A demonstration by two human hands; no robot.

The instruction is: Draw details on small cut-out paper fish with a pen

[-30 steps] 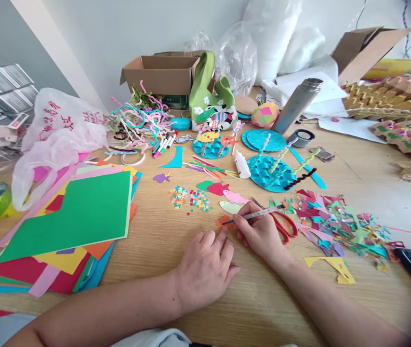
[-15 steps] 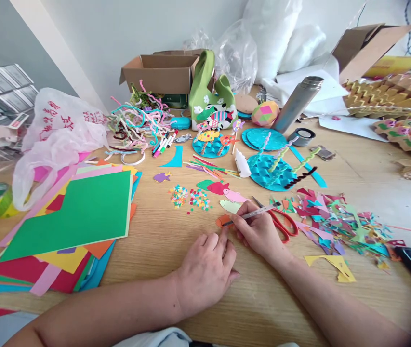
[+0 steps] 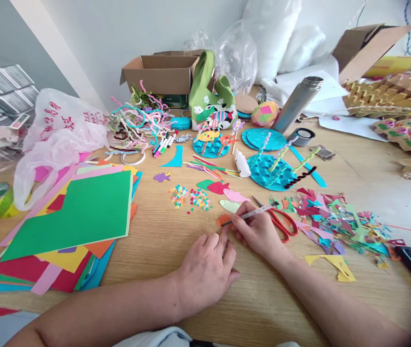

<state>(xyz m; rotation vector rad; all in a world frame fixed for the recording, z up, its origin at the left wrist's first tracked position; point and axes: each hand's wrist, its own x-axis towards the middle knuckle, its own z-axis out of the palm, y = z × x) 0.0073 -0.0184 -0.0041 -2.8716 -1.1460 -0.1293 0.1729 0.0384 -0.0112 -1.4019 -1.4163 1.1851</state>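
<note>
My right hand (image 3: 258, 233) grips a thin silver pen (image 3: 252, 213), its tip touching a small orange paper cutout (image 3: 222, 220) on the wooden table (image 3: 162, 241). My left hand (image 3: 207, 270) rests flat on the table, a fingertip pressing the near edge of the orange cutout. Red-handled scissors (image 3: 281, 222) lie just behind my right hand. A row of paper fish (image 3: 227, 195) in green, red, pink and pale green lies just beyond the orange piece.
A stack of coloured paper sheets (image 3: 78, 212) lies at the left. Confetti dots (image 3: 191, 198), teal paper discs (image 3: 272, 171), a glue bottle (image 3: 242, 164), markers, pipe cleaners (image 3: 138, 120), a steel flask (image 3: 297, 103) and cardboard boxes stand behind. Paper scraps (image 3: 338, 221) spread at the right.
Both hands have stayed almost in place; my right hand and the pen have shifted only slightly over the orange cutout.
</note>
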